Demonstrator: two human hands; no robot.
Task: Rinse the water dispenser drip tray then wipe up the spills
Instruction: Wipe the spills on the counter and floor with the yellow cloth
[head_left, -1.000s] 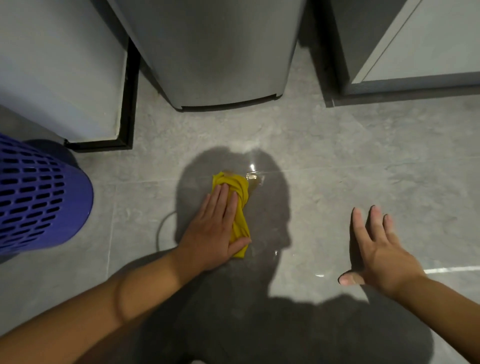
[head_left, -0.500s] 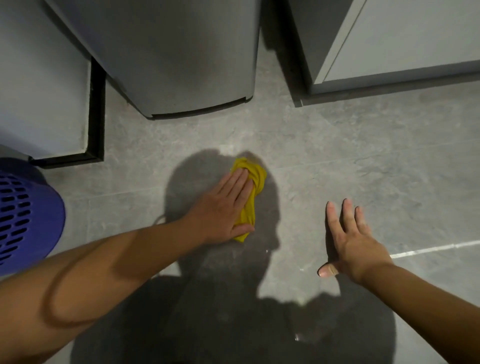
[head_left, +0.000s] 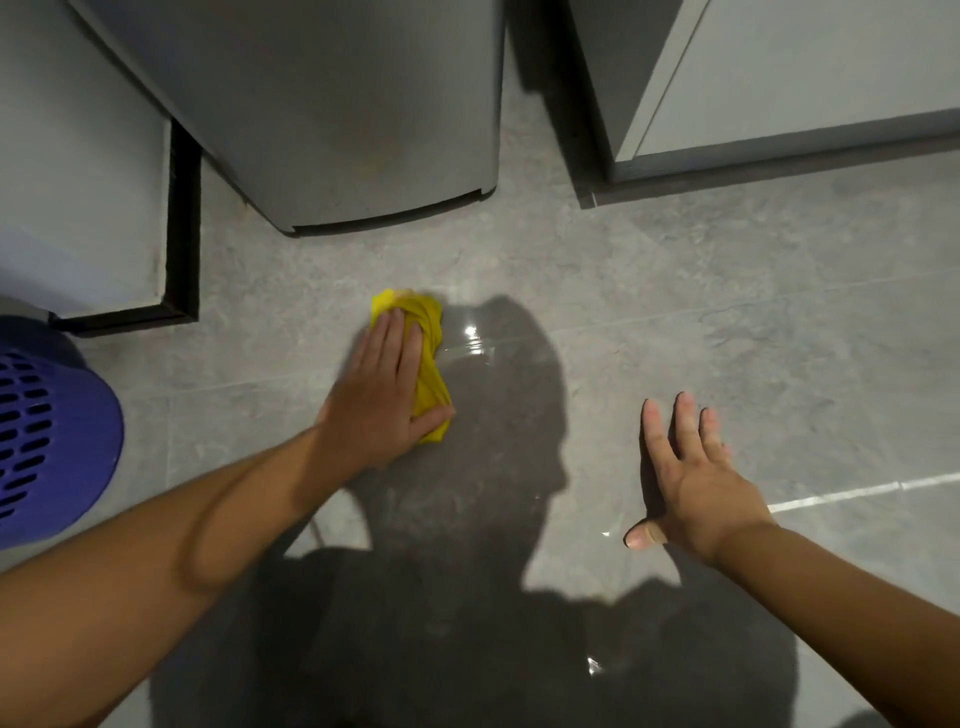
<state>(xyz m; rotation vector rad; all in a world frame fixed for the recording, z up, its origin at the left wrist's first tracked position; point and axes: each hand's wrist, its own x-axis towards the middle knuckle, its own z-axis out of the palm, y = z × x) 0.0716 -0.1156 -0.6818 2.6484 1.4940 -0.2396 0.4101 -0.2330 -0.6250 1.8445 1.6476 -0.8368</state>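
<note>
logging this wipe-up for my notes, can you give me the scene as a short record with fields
left hand: flat on yellow cloth, pressing it to the floor
right hand: open, fingers spread, holds nothing
spill: wet glints on the floor right of the cloth
nearby: blue basket at left, grey unit ahead
drip tray: not in view

We press our left hand (head_left: 382, 400) flat on the bunched yellow cloth (head_left: 430, 364) on the grey floor (head_left: 727, 312), a glistening wet patch (head_left: 470, 345) just beside it. Our right hand (head_left: 693, 486) lies spread on the floor, well apart to the right.
</note>
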